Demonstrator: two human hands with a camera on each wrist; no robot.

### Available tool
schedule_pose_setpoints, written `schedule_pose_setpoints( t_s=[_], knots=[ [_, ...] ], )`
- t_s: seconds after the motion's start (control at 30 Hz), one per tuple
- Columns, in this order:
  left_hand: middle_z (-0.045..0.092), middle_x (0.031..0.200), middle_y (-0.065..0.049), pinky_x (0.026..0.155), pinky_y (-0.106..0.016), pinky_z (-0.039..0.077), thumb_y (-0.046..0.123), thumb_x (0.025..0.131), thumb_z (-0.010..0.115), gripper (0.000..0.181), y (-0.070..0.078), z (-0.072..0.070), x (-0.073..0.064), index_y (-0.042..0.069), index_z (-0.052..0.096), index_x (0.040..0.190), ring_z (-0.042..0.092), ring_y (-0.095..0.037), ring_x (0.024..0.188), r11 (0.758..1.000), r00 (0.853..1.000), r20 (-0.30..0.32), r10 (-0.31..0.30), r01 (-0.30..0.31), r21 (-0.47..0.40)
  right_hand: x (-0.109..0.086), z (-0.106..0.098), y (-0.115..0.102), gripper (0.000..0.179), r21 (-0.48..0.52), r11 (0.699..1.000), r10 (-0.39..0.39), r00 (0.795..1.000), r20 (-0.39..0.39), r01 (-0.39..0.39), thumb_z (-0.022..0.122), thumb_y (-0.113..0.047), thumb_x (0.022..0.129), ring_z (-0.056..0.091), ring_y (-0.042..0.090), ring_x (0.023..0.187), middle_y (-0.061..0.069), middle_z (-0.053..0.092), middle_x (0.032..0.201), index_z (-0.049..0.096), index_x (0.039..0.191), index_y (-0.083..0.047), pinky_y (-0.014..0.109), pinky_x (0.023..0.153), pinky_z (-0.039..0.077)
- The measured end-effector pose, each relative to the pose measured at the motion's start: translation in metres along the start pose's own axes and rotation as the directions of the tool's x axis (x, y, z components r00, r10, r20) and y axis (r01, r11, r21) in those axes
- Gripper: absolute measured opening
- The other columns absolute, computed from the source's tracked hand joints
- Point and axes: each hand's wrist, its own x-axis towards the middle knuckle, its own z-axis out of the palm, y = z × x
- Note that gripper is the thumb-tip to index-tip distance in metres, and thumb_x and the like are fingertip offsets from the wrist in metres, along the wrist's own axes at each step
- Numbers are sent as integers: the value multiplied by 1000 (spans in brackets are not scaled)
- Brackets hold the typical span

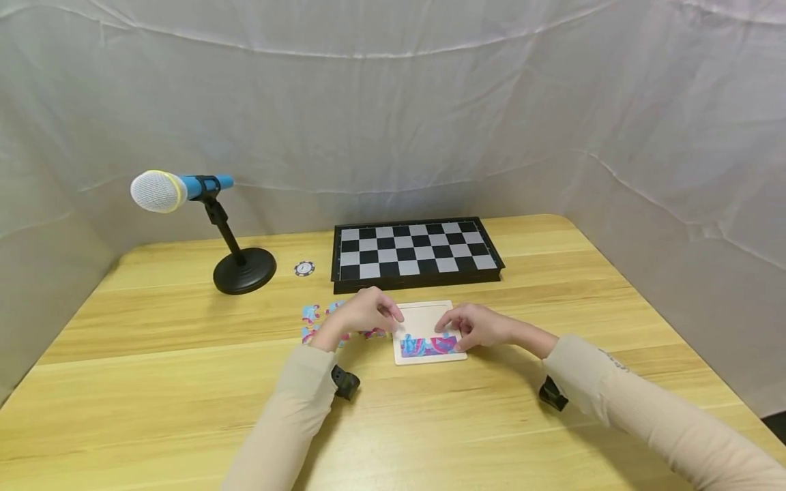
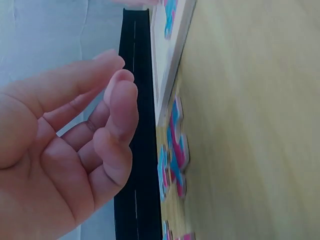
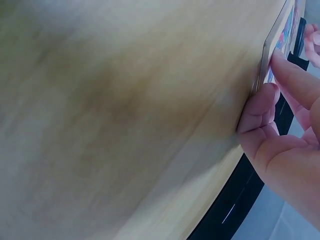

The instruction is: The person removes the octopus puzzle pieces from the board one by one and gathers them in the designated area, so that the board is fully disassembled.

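A pale wooden puzzle tray (image 1: 417,315) lies on the table, with a row of blue and pink jigsaw pieces (image 1: 422,347) filling its near part. My left hand (image 1: 368,312) hovers over the tray's left edge; in the left wrist view its fingers (image 2: 122,107) bend loosely, with nothing held between them. My right hand (image 1: 482,325) is at the tray's right side. Its thumb (image 3: 292,75) presses at the right end of the row, while the lower fingers curl against the tray's outer edge. Loose jigsaw pieces (image 1: 310,313) lie left of the tray, partly hidden by the left hand.
Behind the tray lies a black-and-white chessboard (image 1: 414,251) with a raised black rim. At the back left a blue microphone (image 1: 195,185) sits on a black stand (image 1: 244,271), near a poker chip (image 1: 303,268). Grey cloth (image 1: 393,123) hangs behind the wooden table (image 1: 184,409).
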Motion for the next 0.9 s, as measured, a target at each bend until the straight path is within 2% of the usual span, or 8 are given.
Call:
schedule_pose_setpoints(
  t_s=[0.1,0.3,0.43,0.7,0.9],
  knots=[
    [56,62,-2,42,-20,34,0,78,65,10,1,2,1,1,68,87,45,-15,49,1000,1000,18,-12,13,-7,0,1,0,33,-2,1000,-19,1000,1,19,67,6,72,42,12,62,6,53,87,61,104,0,21,56,38],
    [53,59,-1,40,-20,30,-1,76,66,14,5,5,1,2,68,89,37,-11,45,999,998,62,-10,8,42,-2,1,1,32,-17,998,-54,999,-1,54,66,6,71,43,14,68,8,54,91,63,103,0,22,58,39],
    [52,61,-1,43,-19,32,-2,74,66,16,8,7,1,1,68,90,39,-10,48,997,996,88,-13,6,79,-2,1,-1,31,-29,998,-51,999,1,51,67,6,71,44,17,75,7,54,91,65,102,-2,23,62,40],
    [54,64,0,46,-19,35,0,72,71,18,10,9,3,3,69,89,41,-11,50,989,993,106,-56,40,142,-1,0,-2,31,-12,999,-37,999,17,38,66,7,71,43,17,70,5,51,84,67,101,-3,22,58,38],
    [53,62,0,47,-19,35,0,73,70,19,11,10,3,3,69,91,40,-10,49,986,990,124,-73,53,158,0,0,-2,31,-22,999,-44,999,21,45,66,7,71,42,17,71,4,50,83,68,100,-3,23,60,38]
  ],
)
